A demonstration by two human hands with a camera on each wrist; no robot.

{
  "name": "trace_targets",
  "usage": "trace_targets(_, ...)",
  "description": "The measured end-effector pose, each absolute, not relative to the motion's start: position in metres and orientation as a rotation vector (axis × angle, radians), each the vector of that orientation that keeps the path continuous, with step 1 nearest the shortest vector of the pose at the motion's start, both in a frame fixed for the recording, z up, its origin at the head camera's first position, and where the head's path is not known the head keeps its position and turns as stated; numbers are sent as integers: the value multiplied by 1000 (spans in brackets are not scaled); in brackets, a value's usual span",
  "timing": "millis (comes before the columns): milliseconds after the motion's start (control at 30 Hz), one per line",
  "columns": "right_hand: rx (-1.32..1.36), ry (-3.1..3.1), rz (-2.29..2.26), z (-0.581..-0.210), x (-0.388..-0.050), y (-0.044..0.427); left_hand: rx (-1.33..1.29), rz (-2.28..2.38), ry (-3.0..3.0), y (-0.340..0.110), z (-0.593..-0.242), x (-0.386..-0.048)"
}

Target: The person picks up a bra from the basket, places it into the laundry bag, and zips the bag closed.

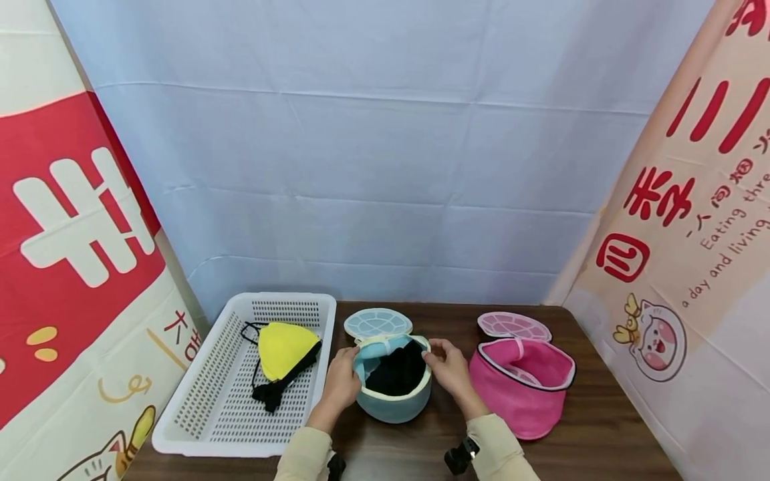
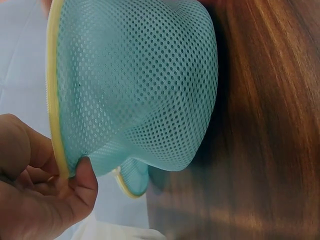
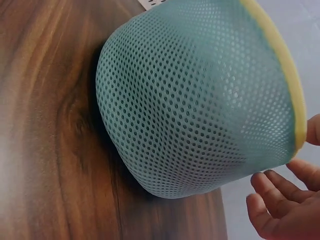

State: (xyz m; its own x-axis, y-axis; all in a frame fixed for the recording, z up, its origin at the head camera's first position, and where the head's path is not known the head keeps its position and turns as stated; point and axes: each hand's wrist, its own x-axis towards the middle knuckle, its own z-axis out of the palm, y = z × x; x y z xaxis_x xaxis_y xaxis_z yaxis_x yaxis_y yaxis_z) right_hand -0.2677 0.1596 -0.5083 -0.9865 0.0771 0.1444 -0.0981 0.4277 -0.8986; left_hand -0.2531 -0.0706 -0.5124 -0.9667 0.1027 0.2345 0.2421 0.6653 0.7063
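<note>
A teal mesh laundry bag (image 1: pixel 394 410) with yellow trim stands upright on the table, its round lid (image 1: pixel 377 323) folded back behind it. Inside lies a bunched black cloth item (image 1: pixel 397 371); its exact kind is unclear. At the bag's left rim, my left hand (image 1: pixel 341 381) pinches the yellow edge between thumb and fingers, as the left wrist view also shows around the mesh wall (image 2: pixel 145 75). My right hand (image 1: pixel 450 369) holds the opposite rim, thumb on the inner side and fingers outside against the mesh (image 3: pixel 175 100).
To the left, a white plastic basket (image 1: pixel 198 449) holds a yellow and black bra (image 1: pixel 285 351) with straps. Close by on the right stands a pink mesh bag (image 1: pixel 517 404), its lid (image 1: pixel 515 325) flipped open. Fabric curtains (image 1: pixel 373 167) border the wooden table (image 1: pixel 607 414).
</note>
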Motion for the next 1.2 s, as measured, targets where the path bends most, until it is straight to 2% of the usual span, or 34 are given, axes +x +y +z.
trace_targets(567,29,-2538,1646,-513,-308,151,-339,-1187,-2717,-80,-515,-247)
trace_targets(1200,86,-2655,1953,-532,-348,163,-526,-1176,-2678,-80,-515,-250)
